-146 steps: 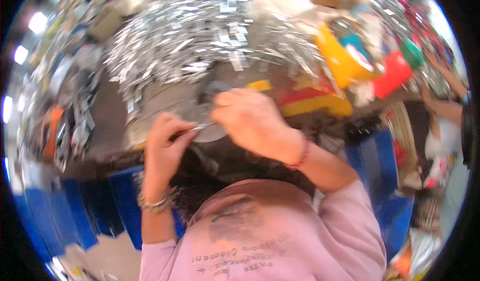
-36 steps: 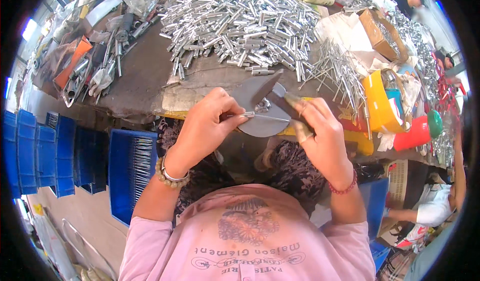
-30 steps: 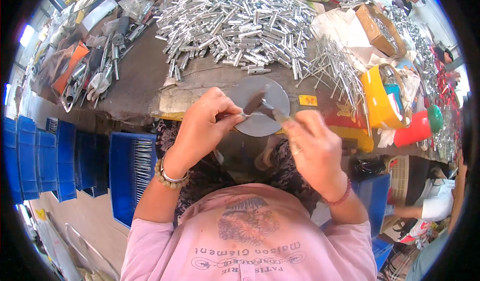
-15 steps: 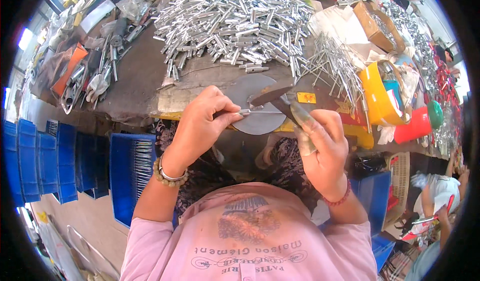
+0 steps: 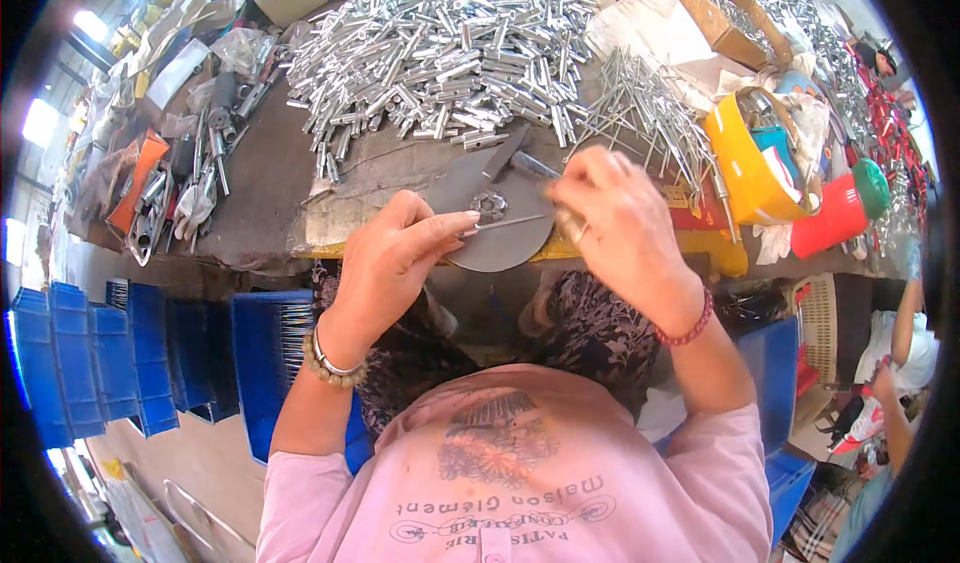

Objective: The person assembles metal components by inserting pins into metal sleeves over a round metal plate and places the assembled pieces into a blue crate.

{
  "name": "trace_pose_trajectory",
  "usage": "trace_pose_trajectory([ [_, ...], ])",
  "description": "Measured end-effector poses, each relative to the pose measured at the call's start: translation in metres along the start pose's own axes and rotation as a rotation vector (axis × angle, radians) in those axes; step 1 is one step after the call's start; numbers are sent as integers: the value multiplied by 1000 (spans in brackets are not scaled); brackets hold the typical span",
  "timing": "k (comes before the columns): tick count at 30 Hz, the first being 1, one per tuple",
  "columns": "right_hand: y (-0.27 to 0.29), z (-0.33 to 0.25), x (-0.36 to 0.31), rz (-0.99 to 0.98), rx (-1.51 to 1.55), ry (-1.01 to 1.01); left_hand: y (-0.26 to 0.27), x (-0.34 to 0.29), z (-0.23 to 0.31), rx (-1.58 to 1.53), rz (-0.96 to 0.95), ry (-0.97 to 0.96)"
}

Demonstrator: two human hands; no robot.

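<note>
My left hand (image 5: 395,263) pinches the near end of a thin metal rod (image 5: 512,223), which points right across a round grey metal plate (image 5: 495,253) at the table's front edge. A hammer lies tilted at the far side of this plate, its dark head (image 5: 503,155) to the left and its handle (image 5: 535,166) running toward my right hand (image 5: 625,218). The fingers of that hand are curled, close to the rod's right end, and slightly blurred. Whether they touch the handle or the rod is hidden. Something greenish wraps one fingertip.
A big heap of short silver tubes (image 5: 440,58) covers the table behind the plate. Thin metal rods (image 5: 650,113) lie fanned to its right, beside a yellow container (image 5: 745,158) and a red one (image 5: 832,221). Blue bins (image 5: 250,363) stand below left. Another person's arm (image 5: 905,328) shows far right.
The hammer, held raised over the plate in my right hand before, is now down at its far side. My right hand has turned and moved up. The rod has shifted slightly left.
</note>
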State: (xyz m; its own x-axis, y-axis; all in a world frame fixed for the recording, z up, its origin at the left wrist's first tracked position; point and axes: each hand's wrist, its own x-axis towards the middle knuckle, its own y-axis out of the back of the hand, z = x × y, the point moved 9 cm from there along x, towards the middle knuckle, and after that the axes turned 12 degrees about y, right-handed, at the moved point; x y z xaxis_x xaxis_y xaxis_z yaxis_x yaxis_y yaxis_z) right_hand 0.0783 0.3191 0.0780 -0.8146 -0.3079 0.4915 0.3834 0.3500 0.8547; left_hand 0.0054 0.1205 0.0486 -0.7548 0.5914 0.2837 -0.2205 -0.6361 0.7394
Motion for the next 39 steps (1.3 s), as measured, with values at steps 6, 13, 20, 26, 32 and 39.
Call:
trace_pose_trajectory([
  [6, -16, -13, -7, -4, 100, -39, 0, 0, -1, -37, -20, 34],
  [13, -18, -17, -5, -15, 121, 26, -1, -2, -5, -92, -24, 53],
  [20, -20, -16, -6, 2, 168, 27, -2, -1, -3, -101, -23, 23],
  [26, -6, -25, 4, 75, 1, 222, -1, -3, -6, -69, 7, 40],
  [32, -8, 18, -16, 43, -99, -125, 2, -3, -5, -158, 70, -23],
  [39, 11, -7, -19, 147, 115, -164, -1, 2, -24, -317, -75, 187],
])
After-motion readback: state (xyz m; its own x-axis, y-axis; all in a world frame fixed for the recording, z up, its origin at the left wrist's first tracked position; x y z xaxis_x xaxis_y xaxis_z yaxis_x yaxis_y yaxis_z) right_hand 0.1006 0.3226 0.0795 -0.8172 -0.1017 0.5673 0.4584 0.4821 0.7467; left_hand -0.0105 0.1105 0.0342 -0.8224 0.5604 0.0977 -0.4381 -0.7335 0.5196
